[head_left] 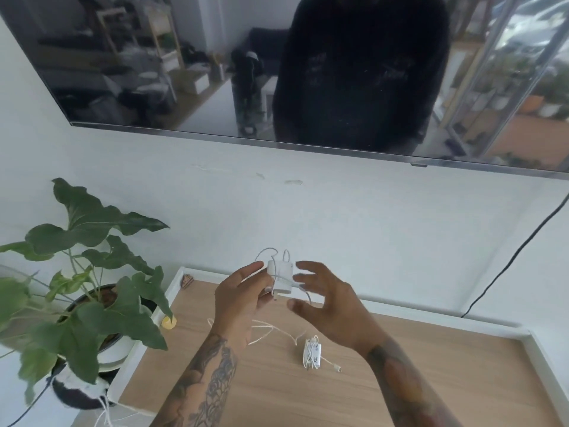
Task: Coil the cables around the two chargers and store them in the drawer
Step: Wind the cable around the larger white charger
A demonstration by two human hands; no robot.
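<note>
White charger (280, 277) pinched in left hand (238, 298) to steady it for winding, right hand (326, 303) spread beside (second charger (312, 354) coiled on surface (431, 365)).

plant (83, 272) crowds left, tabletop (431, 365) right open

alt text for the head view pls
Left hand holds a white charger above a wooden top, cable partly wound; right hand open beside it. A second, coiled charger lies below. Plant at left.
</note>
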